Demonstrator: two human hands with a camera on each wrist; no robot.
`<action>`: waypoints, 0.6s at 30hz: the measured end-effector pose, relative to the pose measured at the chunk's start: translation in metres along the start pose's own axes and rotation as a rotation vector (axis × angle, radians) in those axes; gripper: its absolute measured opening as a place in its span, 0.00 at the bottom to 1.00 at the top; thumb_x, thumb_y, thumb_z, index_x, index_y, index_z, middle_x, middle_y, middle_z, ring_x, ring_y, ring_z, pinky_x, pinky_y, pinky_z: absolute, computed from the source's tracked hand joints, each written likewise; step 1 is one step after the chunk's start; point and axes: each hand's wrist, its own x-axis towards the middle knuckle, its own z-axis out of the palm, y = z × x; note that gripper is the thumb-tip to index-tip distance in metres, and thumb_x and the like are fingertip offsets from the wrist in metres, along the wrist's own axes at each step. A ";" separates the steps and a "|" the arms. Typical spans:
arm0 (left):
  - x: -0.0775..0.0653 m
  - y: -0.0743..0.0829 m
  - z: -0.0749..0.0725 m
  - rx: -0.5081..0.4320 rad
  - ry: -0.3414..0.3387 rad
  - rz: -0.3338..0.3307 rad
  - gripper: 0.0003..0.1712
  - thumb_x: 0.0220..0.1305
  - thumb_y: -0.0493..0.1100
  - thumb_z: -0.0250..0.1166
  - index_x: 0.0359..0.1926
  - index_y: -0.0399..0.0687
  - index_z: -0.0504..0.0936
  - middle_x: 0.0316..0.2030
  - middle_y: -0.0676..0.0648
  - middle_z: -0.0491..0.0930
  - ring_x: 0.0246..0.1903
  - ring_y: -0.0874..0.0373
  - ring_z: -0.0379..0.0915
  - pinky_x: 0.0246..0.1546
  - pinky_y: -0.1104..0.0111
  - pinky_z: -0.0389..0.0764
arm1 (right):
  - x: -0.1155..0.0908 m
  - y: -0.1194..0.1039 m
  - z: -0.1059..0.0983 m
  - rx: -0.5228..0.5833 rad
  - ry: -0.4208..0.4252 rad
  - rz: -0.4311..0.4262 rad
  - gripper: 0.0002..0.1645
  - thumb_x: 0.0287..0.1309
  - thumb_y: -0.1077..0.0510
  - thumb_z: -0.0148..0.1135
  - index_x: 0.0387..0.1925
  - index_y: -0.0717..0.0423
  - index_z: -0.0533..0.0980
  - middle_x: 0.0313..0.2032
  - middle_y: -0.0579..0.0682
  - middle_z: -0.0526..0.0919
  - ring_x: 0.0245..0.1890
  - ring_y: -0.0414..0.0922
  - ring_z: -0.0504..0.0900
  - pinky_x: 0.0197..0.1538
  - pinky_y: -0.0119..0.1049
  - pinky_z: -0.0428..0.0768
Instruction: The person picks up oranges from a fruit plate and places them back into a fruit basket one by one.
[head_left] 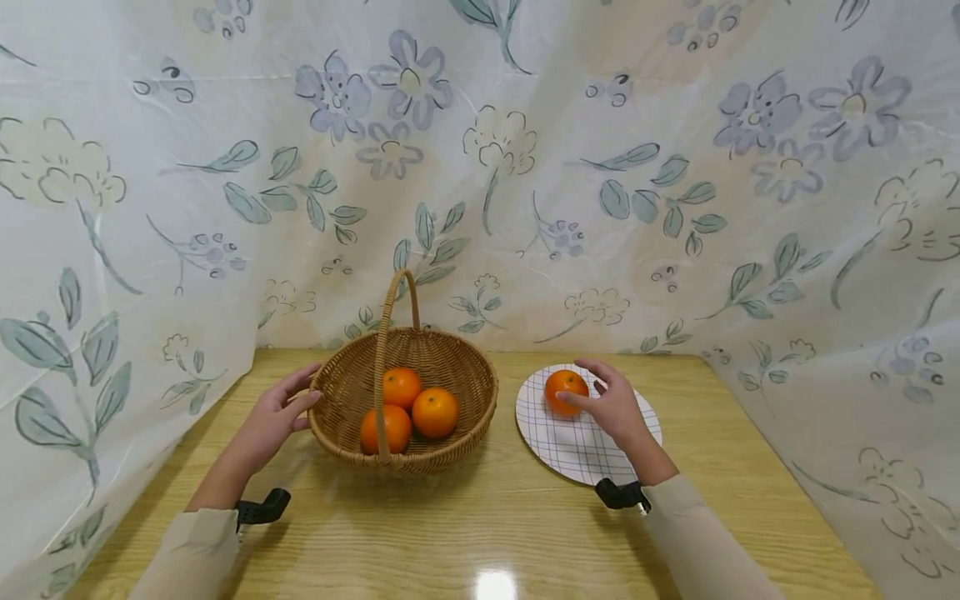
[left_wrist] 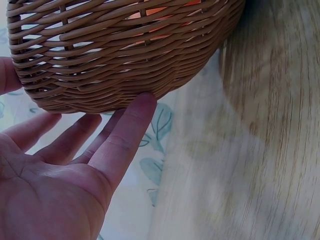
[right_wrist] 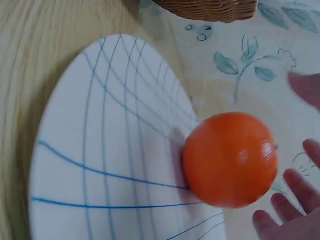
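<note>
A wicker basket (head_left: 476, 392) with a tall arched handle stands left of centre, holding three oranges (head_left: 435, 412). My left hand (head_left: 273, 421) holds its left side, with the thumb at the rim and the fingers (left_wrist: 125, 135) against the outer weave. At the right, a single orange (head_left: 562, 390) sits on a round white plate (head_left: 558, 450) with blue grid lines. Around this orange my right hand (head_left: 615, 408) is spread, thumb on the near side. The right wrist view shows a gap between the fingertips (right_wrist: 295, 180) and the orange (right_wrist: 230, 160).
Both objects rest on a light wood table (head_left: 420, 525), the plate a short way right of the basket. Floral fabric (head_left: 495, 167) hangs behind the table and along both sides. A black wrist camera (head_left: 262, 507) is strapped near the left sleeve, another (head_left: 618, 493) near the right.
</note>
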 end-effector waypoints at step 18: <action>0.000 -0.002 0.000 -0.021 0.002 0.014 0.37 0.80 0.51 0.53 0.81 0.47 0.54 0.75 0.31 0.57 0.68 0.34 0.65 0.51 0.64 0.87 | 0.015 0.023 0.011 -0.074 -0.086 0.165 0.53 0.53 0.56 0.80 0.76 0.52 0.63 0.72 0.59 0.68 0.65 0.61 0.71 0.69 0.59 0.73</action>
